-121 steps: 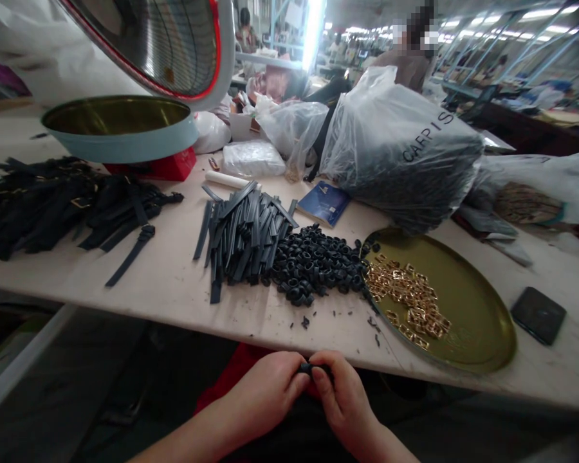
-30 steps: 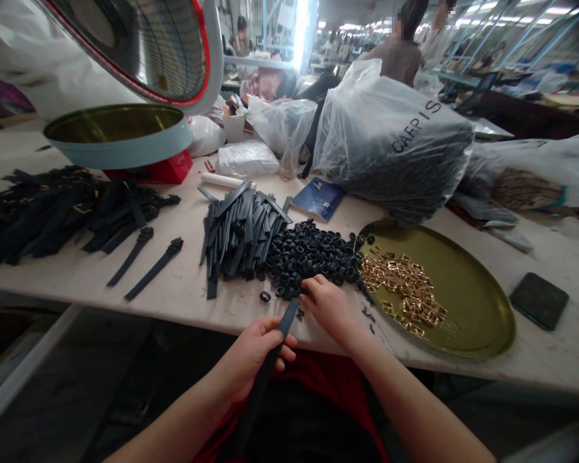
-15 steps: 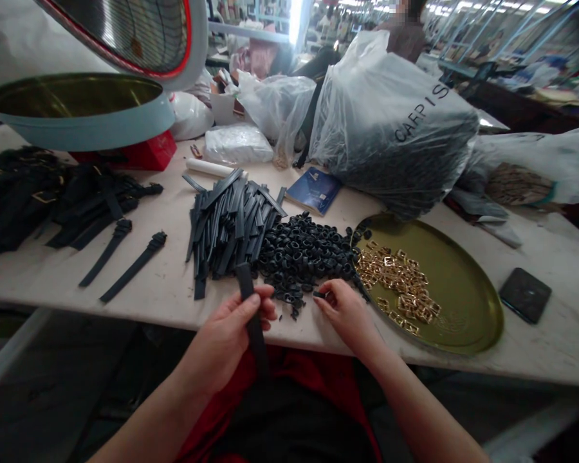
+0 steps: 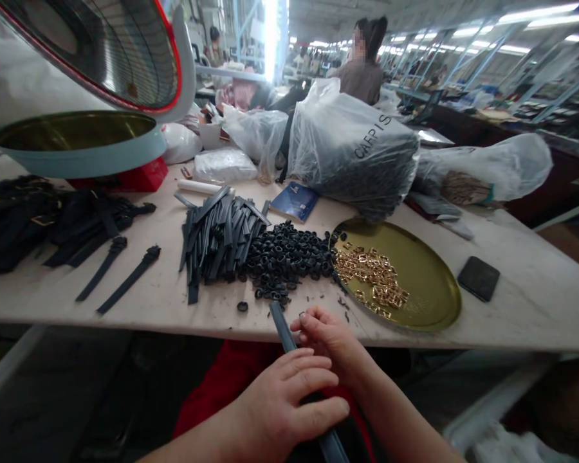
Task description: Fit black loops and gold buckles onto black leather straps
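A long black strap (image 4: 283, 329) slants over the table's front edge and down above my lap. My left hand (image 4: 294, 395) lies across it, back of the hand up; its fingers partly hide the grip. Beside the strap's upper part, the fingertips of my right hand (image 4: 329, 333) are pinched on a small dark loop (image 4: 302, 315), mostly covered by the fingers. Just ahead are a heap of small black loops (image 4: 289, 254) and a pile of loose black straps (image 4: 222, 238). One single loop (image 4: 242, 307) lies apart near the edge.
A gold-coloured tray (image 4: 429, 296) holds small gold buckles (image 4: 371, 270). Right of it lies a black phone (image 4: 479, 278). Straps with loops (image 4: 130, 280) and a dark strap bundle (image 4: 19, 218) are at left. Behind stand a blue booklet (image 4: 295, 201), plastic bags (image 4: 352, 141) and a heater (image 4: 101, 51).
Both hands have drawn together, with the strap moving right and down towards my right hand. My left fingers have straightened over the strap. The view has shifted slightly.
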`<state>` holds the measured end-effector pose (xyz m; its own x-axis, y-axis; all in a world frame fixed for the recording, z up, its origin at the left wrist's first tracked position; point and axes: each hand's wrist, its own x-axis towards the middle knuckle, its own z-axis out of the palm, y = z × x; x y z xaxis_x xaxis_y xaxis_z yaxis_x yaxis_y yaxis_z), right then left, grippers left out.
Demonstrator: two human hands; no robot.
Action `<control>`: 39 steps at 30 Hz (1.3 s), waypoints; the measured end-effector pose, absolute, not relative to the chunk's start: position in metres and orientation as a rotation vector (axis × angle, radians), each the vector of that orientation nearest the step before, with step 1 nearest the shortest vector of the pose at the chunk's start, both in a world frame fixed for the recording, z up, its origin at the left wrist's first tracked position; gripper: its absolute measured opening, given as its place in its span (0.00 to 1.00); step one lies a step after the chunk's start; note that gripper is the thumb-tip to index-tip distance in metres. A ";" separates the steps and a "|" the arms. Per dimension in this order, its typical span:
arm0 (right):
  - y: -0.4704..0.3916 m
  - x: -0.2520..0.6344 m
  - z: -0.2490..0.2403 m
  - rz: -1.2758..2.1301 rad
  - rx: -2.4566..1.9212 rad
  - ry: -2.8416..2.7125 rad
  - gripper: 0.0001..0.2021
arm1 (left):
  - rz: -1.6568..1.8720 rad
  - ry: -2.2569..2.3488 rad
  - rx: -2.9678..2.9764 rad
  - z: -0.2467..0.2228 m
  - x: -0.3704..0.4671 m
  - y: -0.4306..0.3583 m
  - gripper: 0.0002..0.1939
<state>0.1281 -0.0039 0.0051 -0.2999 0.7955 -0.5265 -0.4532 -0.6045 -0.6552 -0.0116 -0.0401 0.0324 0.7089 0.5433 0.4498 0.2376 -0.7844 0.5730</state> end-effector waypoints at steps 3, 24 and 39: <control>-0.009 0.127 -0.004 1.919 -1.136 -0.611 0.17 | 0.747 0.602 2.561 0.025 -0.013 -0.046 0.13; -0.023 0.148 -0.009 2.176 -0.901 -0.378 0.10 | 0.638 0.404 2.603 0.023 -0.009 -0.053 0.14; -0.017 0.136 -0.001 2.000 -1.086 -0.733 0.12 | 0.566 1.029 0.923 0.005 -0.015 -0.018 0.19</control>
<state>0.1365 -0.0171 -0.0005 -0.3738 0.8118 -0.4486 -0.3293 -0.5683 -0.7540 -0.0145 -0.0183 0.0055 0.4297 0.7707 -0.4704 0.0149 0.5149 0.8571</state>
